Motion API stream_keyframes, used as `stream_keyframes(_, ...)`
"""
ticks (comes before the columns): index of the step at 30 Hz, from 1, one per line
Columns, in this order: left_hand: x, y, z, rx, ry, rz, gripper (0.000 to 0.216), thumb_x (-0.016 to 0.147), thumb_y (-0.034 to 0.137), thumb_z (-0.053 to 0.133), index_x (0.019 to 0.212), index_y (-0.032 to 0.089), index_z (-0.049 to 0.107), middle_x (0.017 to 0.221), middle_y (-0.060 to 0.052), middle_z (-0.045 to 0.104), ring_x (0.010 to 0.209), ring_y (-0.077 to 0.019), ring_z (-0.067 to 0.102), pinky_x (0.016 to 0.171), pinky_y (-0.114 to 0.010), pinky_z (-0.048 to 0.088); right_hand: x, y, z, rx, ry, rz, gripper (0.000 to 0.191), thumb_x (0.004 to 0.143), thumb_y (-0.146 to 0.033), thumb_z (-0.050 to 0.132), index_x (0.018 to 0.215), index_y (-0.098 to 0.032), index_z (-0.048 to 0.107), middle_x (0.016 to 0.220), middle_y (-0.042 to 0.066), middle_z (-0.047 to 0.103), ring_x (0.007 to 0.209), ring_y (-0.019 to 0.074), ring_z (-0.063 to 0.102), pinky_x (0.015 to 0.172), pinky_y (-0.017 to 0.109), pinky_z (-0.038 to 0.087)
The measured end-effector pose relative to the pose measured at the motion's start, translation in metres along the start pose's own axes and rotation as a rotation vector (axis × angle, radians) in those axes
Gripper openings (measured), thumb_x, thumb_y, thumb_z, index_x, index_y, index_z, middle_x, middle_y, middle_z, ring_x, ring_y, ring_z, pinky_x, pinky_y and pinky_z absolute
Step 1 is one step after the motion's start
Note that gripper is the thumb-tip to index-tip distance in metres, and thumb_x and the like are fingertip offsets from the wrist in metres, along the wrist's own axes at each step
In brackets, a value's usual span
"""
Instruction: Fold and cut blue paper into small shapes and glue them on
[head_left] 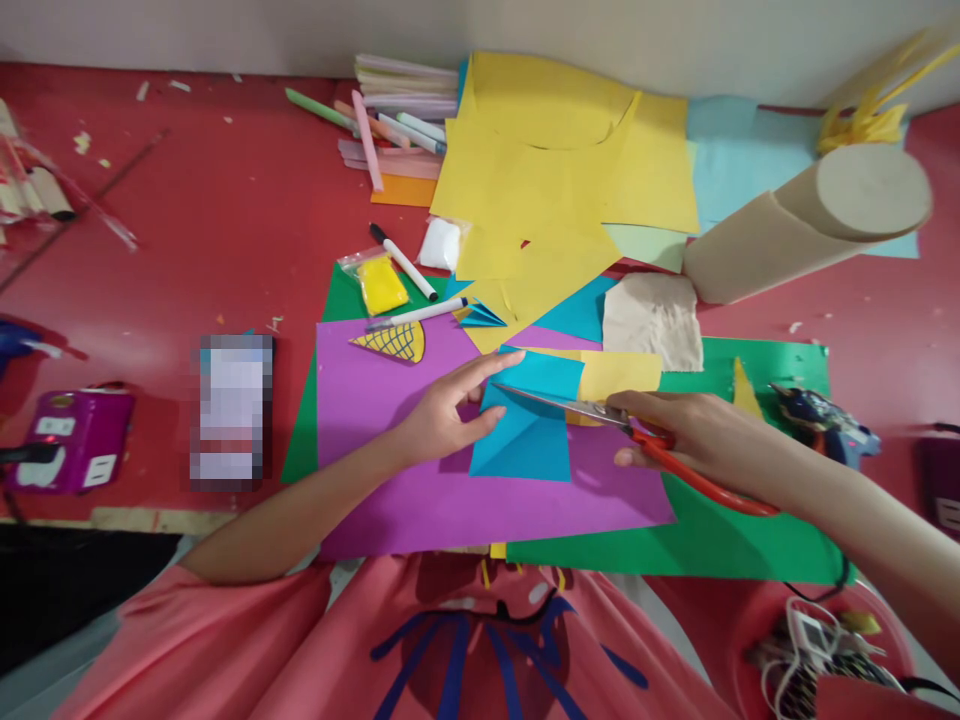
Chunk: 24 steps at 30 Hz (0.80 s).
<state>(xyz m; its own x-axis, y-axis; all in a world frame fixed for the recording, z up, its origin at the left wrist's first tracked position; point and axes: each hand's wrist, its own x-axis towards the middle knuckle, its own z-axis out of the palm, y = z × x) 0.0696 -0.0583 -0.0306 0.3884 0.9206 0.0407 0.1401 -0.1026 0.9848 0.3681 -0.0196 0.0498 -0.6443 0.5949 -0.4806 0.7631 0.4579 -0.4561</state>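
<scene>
My right hand (682, 425) grips a pair of scissors (600, 408) with red handles. Their pointed blades lie over a blue sheet of paper (523, 445), the tip reaching toward its left edge. At that edge, my left hand (454, 405) holds the paper, with the index finger at the top corner and the thumb lower down. The scissor tip sits between these two fingers. A crease runs across the blue paper. Beneath are a purple sheet (390, 490) and a yellow paper piece (622, 372). A yellow paper cone (394, 342) with a dark grid lies to the left.
Yellow sheets (555, 180) and markers (409, 262) lie beyond my hands. A cardboard tube (795, 220) stands at the right, near a glue gun (821, 425). A blurred phone (229, 410) and a purple power adapter (82, 440) are leftward. A bag of yellow clay-like material (381, 285) lies ahead.
</scene>
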Motion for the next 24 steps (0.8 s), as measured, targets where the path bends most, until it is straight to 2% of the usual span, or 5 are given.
stream_keyframes(6,0.0,-0.0003,-0.0003,0.002,-0.007,-0.018,0.051,0.089,0.033,0.059,0.139,0.031,0.046,0.121,-0.005,0.065,0.088,-0.015,0.066,0.072,-0.025,0.055,-0.0007,0.0015,-0.0013,-0.026,-0.021,-0.005,0.049,0.093,-0.056,0.044,0.124,-0.02,0.057,0.094,0.012,0.074,0.078,0.0298,0.07,0.061,0.035,0.049)
stream_keyframes(14,0.0005,0.0034,-0.0015,0.043,-0.001,-0.015,0.052,0.089,0.031,0.059,0.139,0.031,0.046,0.114,-0.005,0.066,0.075,-0.0119,0.063,0.065,-0.023,0.054,0.0019,0.0014,0.0016,0.002,0.026,-0.009,0.053,0.09,-0.059,0.049,0.126,-0.021,0.056,0.105,0.012,0.073,0.085,0.0311,0.07,0.066,0.036,0.05)
stream_keyframes(20,0.0006,0.0012,-0.0026,0.043,0.003,0.012,0.053,0.089,0.029,0.059,0.14,0.03,0.046,0.119,-0.006,0.064,0.075,-0.0105,0.061,0.064,-0.021,0.052,0.0047,0.002,0.0022,0.002,0.023,-0.024,0.056,0.09,-0.061,0.048,0.127,-0.02,0.056,0.111,0.013,0.072,0.088,0.0319,0.07,0.069,0.037,0.05)
stream_keyframes(24,-0.0001,-0.0031,-0.0026,0.038,0.0,0.028,0.052,0.089,0.027,0.059,0.14,0.029,0.047,0.119,-0.007,0.064,0.078,-0.0111,0.061,0.066,-0.02,0.052,0.0058,0.0042,0.0037,0.008,0.04,-0.025,0.051,0.09,-0.056,0.052,0.125,-0.02,0.06,0.107,0.012,0.074,0.085,0.0306,0.071,0.066,0.034,0.05)
